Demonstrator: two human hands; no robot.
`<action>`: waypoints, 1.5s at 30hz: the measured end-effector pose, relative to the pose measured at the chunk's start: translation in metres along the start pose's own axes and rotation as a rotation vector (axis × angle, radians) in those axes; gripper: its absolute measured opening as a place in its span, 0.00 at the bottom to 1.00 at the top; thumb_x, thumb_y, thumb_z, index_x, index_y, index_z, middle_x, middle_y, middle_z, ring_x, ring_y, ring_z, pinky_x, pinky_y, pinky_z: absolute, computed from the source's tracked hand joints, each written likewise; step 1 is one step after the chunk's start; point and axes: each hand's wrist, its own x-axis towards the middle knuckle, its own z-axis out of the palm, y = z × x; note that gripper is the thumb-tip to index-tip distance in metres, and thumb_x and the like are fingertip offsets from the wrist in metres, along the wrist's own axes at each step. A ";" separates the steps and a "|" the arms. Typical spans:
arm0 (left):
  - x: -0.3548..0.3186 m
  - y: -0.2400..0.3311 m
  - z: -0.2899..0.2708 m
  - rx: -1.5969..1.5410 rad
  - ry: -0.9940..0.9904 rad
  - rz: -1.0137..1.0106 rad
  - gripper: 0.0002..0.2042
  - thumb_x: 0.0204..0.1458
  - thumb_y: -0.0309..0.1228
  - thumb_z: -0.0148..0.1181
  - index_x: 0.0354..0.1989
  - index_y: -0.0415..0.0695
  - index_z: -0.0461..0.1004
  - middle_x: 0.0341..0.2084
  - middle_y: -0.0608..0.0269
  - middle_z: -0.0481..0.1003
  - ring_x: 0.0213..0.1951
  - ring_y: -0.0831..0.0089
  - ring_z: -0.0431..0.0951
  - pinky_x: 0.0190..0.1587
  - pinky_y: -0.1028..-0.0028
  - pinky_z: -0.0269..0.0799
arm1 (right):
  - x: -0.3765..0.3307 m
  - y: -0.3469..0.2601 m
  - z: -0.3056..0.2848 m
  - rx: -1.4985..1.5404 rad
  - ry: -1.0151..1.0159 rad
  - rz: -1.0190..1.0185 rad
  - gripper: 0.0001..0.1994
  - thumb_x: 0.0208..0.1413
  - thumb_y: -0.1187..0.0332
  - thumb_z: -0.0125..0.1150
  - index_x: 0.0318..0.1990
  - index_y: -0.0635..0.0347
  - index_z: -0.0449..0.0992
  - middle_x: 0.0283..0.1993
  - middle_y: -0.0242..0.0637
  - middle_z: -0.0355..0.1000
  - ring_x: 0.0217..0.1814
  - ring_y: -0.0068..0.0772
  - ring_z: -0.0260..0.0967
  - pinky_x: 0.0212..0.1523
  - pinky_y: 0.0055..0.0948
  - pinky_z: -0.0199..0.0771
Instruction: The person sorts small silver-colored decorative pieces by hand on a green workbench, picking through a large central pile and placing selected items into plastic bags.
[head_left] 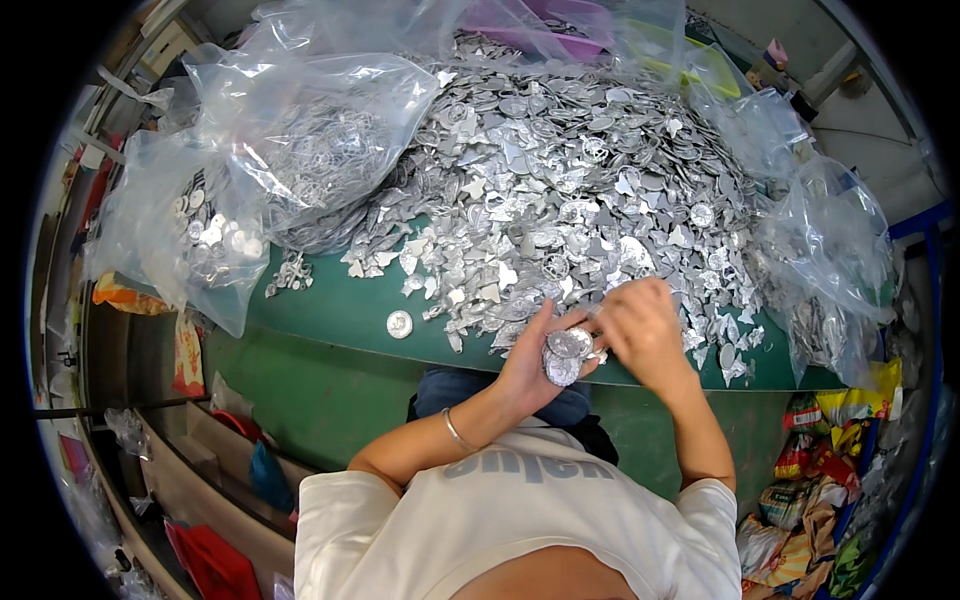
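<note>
My left hand (532,360) holds a small stack of round silver metal discs (565,354) just over the near edge of the green table (340,310). My right hand (640,325) is right beside it, fingers curled and touching the top disc of the stack. A big heap of silver metal pieces (560,190), round and jagged, covers the table behind both hands. One lone round disc (399,323) lies on the bare green surface to the left.
Clear plastic bags (290,140) with more metal parts lie at the left and back, another bag (830,260) at the right. Colourful snack wrappers (830,470) are piled on the floor at lower right. Red items (215,560) sit at lower left.
</note>
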 end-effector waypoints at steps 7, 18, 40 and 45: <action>0.007 -0.003 -0.035 0.114 -0.144 0.034 0.13 0.54 0.26 0.52 0.47 0.38 0.67 0.40 0.59 0.71 0.41 0.70 0.73 0.35 0.74 0.72 | 0.031 0.028 0.040 0.221 0.083 0.141 0.11 0.43 0.67 0.64 0.33 0.63 0.75 0.38 0.38 0.68 0.44 0.40 0.63 0.46 0.37 0.61; -0.001 0.010 -0.050 -0.052 -0.137 0.080 0.12 0.49 0.19 0.53 0.43 0.37 0.67 0.35 0.57 0.68 0.36 0.69 0.69 0.26 0.80 0.64 | 0.063 0.032 0.080 -0.357 -0.097 0.031 0.17 0.43 0.58 0.63 0.35 0.62 0.73 0.37 0.36 0.65 0.43 0.36 0.59 0.45 0.35 0.56; -0.009 0.022 -0.059 0.040 -0.100 0.093 0.11 0.53 0.26 0.53 0.44 0.38 0.68 0.31 0.62 0.69 0.32 0.72 0.67 0.21 0.82 0.60 | 0.036 0.072 0.034 1.152 -0.061 0.709 0.13 0.51 0.65 0.60 0.41 0.62 0.72 0.32 0.36 0.72 0.29 0.29 0.68 0.27 0.26 0.68; -0.014 0.023 -0.055 0.082 -0.095 0.101 0.11 0.53 0.26 0.53 0.44 0.38 0.68 0.31 0.62 0.69 0.32 0.73 0.67 0.21 0.82 0.60 | 0.040 0.040 0.053 -0.093 -0.100 0.408 0.17 0.39 0.62 0.69 0.35 0.63 0.77 0.38 0.46 0.73 0.38 0.45 0.72 0.37 0.36 0.70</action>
